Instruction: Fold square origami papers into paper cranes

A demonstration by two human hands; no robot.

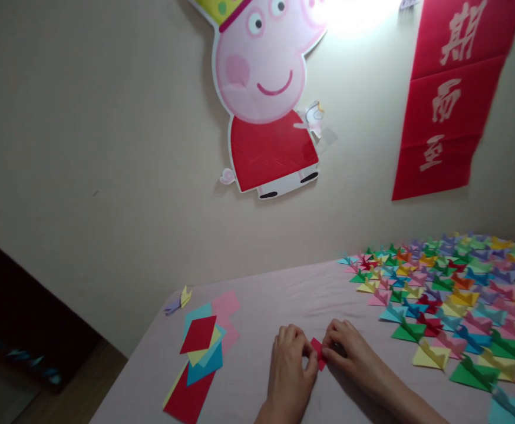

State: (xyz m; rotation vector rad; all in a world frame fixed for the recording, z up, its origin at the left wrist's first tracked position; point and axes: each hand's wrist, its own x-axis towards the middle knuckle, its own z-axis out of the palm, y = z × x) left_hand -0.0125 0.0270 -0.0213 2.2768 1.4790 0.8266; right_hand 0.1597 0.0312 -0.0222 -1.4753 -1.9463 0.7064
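Note:
Both my hands rest on the pink table (279, 300) near its front edge, pinching a small folded red paper (317, 352) between them. My left hand (289, 368) curls its fingers around the paper's left side. My right hand (350, 350) presses its fingertips on the paper's right side. Part of the red paper is hidden under my fingers.
A loose stack of coloured paper squares (201, 347) lies to the left of my hands. Several rows of folded paper cranes (452, 294) cover the table's right side. A small folded piece (180, 300) lies near the far left corner. A cartoon pig cutout (264, 94) and red banner (452, 94) hang on the wall.

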